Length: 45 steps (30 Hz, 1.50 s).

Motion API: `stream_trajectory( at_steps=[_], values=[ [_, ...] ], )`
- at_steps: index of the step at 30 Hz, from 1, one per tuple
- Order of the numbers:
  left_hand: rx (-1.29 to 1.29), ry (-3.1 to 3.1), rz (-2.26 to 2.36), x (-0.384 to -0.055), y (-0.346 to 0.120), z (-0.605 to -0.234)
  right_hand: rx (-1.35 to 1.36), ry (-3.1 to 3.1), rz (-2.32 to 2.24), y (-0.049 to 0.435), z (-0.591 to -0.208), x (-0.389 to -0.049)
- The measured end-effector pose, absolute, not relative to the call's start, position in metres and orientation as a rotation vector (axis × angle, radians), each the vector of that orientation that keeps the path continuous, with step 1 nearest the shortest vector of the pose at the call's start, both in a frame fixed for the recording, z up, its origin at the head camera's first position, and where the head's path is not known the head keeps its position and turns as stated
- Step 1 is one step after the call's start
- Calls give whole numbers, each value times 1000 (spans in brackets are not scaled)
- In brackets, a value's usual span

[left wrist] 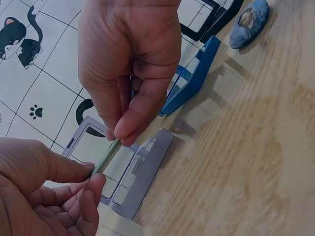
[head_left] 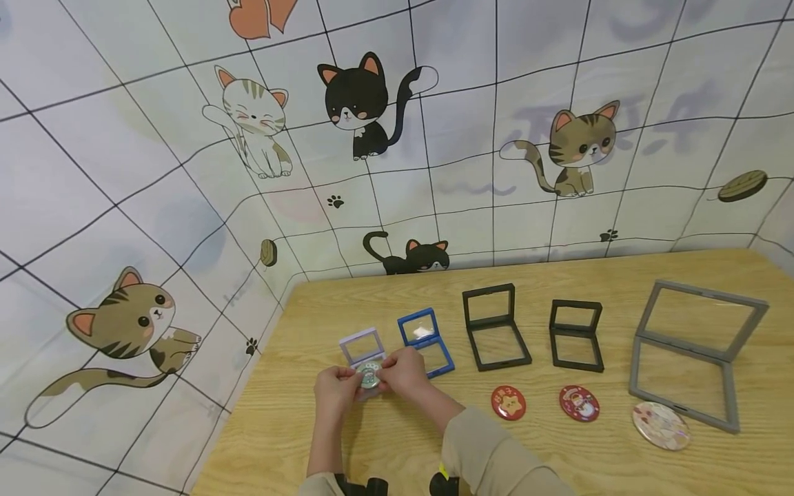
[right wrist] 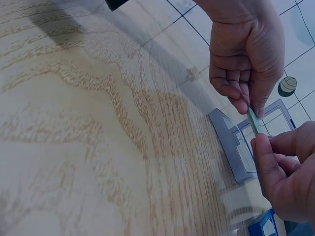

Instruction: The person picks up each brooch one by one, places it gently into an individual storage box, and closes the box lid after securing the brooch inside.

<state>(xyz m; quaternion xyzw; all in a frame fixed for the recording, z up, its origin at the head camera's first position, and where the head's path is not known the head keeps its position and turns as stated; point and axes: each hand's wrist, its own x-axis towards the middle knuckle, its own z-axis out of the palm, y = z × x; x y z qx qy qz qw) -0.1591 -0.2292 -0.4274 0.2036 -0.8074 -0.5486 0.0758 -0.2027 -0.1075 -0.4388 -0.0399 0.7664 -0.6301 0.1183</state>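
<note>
A round green badge point(head_left: 369, 374) is held between both hands by its opposite edges. My left hand point(head_left: 337, 393) pinches its left edge between thumb and fingers, while my right hand point(head_left: 406, 375) grips the right edge the same way. Both wrist views show the badge nearly edge-on, as a thin green strip point(left wrist: 106, 158). Just behind and below it stands a lavender display case point(right wrist: 230, 147), its lid raised and its clear window visible. Beside my right hand is a blue display case point(head_left: 425, 342), also with the lid up; the hand partly hides it.
Farther right stand a black case point(head_left: 491, 322), a smaller black case point(head_left: 577, 332) and a large grey case point(head_left: 682, 348), all with raised lids. In front of them lie a red star badge point(head_left: 509, 403), a red snowman badge point(head_left: 579, 403) and a pale badge point(head_left: 661, 426).
</note>
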Motion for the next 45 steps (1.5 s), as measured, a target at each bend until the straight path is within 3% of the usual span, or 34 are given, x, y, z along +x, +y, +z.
stream_trajectory(
  at_steps=[45],
  values=[
    [617, -2442, -1527, -173, -230, -442, -142, 2414, -1787, -113, -451, -212]
  ],
)
